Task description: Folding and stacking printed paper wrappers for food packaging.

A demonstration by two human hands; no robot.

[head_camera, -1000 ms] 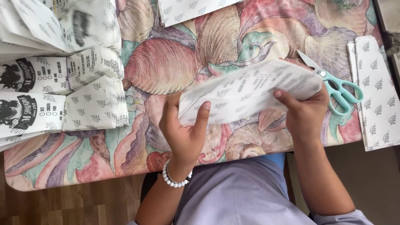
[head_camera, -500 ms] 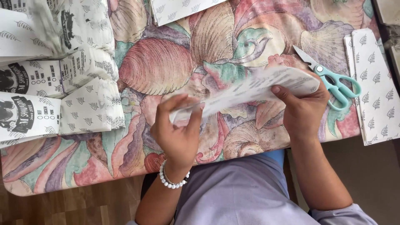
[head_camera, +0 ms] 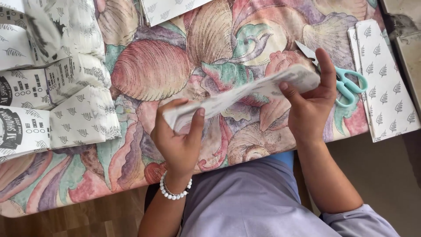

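A long white printed paper sheet (head_camera: 245, 94), folded narrow and seen almost edge-on, hangs above a table under a shell-patterned cloth (head_camera: 149, 70). My left hand (head_camera: 177, 136) pinches its left end, thumb on the near side; a white bead bracelet circles that wrist. My right hand (head_camera: 311, 103) grips its right end, index finger raised over the top. Teal-handled scissors (head_camera: 346, 85) lie just behind my right hand, partly hidden by it.
Stacks of folded white printed paper bags (head_camera: 66, 105) fill the left of the table. More printed sheets (head_camera: 386, 83) lie at the right edge and one at the top (head_camera: 171, 8). The table's near edge runs just above my lap; wooden floor shows lower left.
The sheet was held broad and flat a second ago; it has since been folded and tipped nearly edge-on, and both hands have lifted it slightly.
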